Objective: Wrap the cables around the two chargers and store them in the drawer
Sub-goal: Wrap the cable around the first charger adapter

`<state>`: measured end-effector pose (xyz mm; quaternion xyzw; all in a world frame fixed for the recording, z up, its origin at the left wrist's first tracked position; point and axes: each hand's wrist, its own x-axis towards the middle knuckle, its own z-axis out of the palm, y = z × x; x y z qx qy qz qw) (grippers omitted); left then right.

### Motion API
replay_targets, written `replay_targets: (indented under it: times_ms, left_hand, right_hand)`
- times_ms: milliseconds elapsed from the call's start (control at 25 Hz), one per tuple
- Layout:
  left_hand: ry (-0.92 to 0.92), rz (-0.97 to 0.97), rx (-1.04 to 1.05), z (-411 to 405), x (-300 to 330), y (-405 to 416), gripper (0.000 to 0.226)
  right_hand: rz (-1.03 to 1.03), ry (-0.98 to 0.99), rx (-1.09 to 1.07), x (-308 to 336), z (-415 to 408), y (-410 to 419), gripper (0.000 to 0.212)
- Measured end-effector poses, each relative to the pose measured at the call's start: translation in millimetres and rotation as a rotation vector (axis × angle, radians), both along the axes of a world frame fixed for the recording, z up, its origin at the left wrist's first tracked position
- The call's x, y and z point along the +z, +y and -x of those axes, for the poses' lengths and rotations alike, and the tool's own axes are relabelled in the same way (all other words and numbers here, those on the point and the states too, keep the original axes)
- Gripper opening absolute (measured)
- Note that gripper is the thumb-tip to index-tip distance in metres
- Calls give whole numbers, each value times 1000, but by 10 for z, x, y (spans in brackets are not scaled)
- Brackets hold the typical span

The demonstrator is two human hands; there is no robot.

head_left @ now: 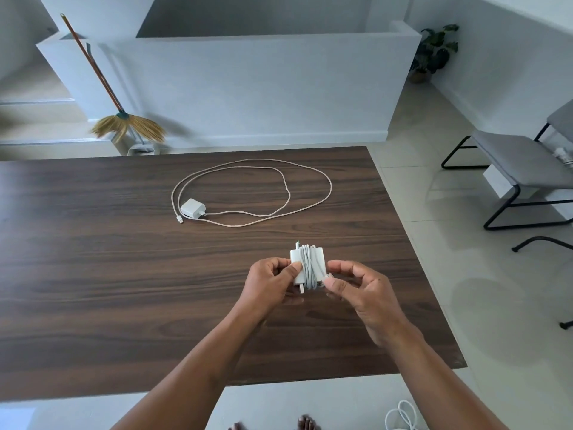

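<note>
while the left hand (273, 282) grips the wrapped charger (307, 265) above the surface (124, 274) | right hand (350, 283) pinches cable end (326, 278) | risk: untucked end slips, coils unwind | second charger (193, 208) lies unwrapped

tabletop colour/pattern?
Dark brown wood grain on the table, streaks running left to right. The head view shows it, the only one.

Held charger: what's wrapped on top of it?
Its own white cable, coiled in several turns round the charger. Left hand grips the body; right hand pinches the cable end. The face under the coils is covered.
</note>
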<state>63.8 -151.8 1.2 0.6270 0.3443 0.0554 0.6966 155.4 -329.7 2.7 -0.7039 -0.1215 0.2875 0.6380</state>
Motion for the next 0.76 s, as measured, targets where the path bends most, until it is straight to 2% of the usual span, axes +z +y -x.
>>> replay_targets:
  times_ms: [120, 280, 520, 640, 760]
  left_hand:
    - [1, 31, 20, -23, -22, -18, 24]
    - [-17, 62, 39, -25, -15, -36, 25]
    - [-59, -3, 23, 26, 70, -79, 21]
    - [-87, 4, 18, 61, 115, -120, 20]
    - [-106, 5, 40, 88, 156, -130, 21]
  right_hand:
    - [-43, 63, -82, -21, 2, -22, 18]
    - [11, -75, -16, 19, 31, -61, 16]
    - [94, -308, -2, 51, 128, -16, 38]
    - [-46, -178, 54, 80, 144, -3, 48]
    - [-204, 44, -36, 122, 153, 37, 34]
